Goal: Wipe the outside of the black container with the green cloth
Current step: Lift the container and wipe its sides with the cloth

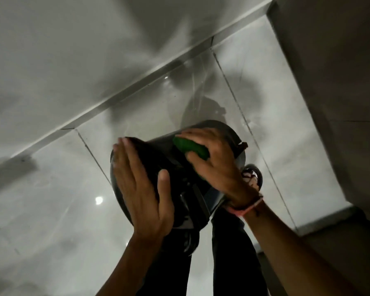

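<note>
The black container (158, 154) is held tilted on its side above the floor, in the middle of the head view. My left hand (141, 186) lies flat against its left end, fingers spread, thumb on its side. Over the container's upper right side, my right hand (214, 161) presses the green cloth (190, 147) against the dark wall. Only a strip of the cloth shows between my fingers. A pink band sits on my right wrist.
Glossy grey floor tiles (51, 199) lie below, with a pale skirting strip (137, 82) and wall at the upper left. A grey wall (340, 82) rises on the right. My dark trouser legs (229, 253) and a sandalled foot (252, 174) are under the container.
</note>
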The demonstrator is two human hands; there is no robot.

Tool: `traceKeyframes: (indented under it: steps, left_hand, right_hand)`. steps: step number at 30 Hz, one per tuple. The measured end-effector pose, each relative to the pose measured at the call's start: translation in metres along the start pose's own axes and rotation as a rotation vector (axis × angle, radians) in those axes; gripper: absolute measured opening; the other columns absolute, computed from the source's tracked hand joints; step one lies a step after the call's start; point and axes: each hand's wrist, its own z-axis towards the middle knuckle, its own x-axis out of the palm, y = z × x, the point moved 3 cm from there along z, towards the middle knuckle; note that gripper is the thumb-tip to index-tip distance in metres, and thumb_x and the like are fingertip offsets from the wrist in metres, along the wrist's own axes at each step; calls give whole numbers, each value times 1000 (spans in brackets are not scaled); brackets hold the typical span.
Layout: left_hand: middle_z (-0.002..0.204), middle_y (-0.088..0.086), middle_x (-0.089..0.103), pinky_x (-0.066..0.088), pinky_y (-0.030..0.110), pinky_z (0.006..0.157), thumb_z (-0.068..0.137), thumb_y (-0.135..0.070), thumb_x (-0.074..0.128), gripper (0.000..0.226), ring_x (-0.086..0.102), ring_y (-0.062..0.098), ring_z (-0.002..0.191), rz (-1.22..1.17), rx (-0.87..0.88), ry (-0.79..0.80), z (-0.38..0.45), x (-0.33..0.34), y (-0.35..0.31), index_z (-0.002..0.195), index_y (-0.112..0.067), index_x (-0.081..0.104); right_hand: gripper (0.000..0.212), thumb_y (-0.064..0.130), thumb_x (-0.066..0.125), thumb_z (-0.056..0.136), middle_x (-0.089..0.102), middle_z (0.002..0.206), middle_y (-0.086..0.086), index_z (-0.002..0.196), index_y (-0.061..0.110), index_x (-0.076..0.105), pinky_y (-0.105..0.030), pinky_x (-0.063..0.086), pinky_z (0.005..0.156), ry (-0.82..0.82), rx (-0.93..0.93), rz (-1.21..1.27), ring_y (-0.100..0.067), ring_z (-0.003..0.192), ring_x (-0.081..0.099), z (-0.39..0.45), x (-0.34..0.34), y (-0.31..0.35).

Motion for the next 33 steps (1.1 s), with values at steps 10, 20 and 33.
traceKeyframes:
  steps: [10, 20, 33]
  left_hand:
    - [176, 19, 20, 9, 64, 135, 107, -47, 35, 75, 10, 27, 169, -34, 99, 127, -23, 0, 23, 164, 0, 23]
    - [175, 23, 22, 4, 48, 138, 109, -47, 33, 76, 15, 30, 168, -34, 221, 208, -25, 1, 22, 163, 5, 25]
    - [180, 5, 12, 9, 52, 137, 110, -53, 26, 74, 17, 30, 167, 81, 473, 338, -53, -4, 27, 170, -11, 15]
  right_hand:
    - [35, 18, 60, 95, 76, 123, -14, 126, 7, 72, -52, 53, 104, -133, 103, -249, -33, 117, 70, -11, -8, -58]
    - [42, 24, 53, 102, 59, 147, -5, 141, 10, 61, -31, 36, 122, -129, -106, -85, -19, 145, 47, -86, 35, -12]
    - [34, 41, 55, 94, 75, 127, 0, 118, 28, 75, -39, 51, 103, 176, 275, -119, -24, 120, 68, 20, 20, -46]
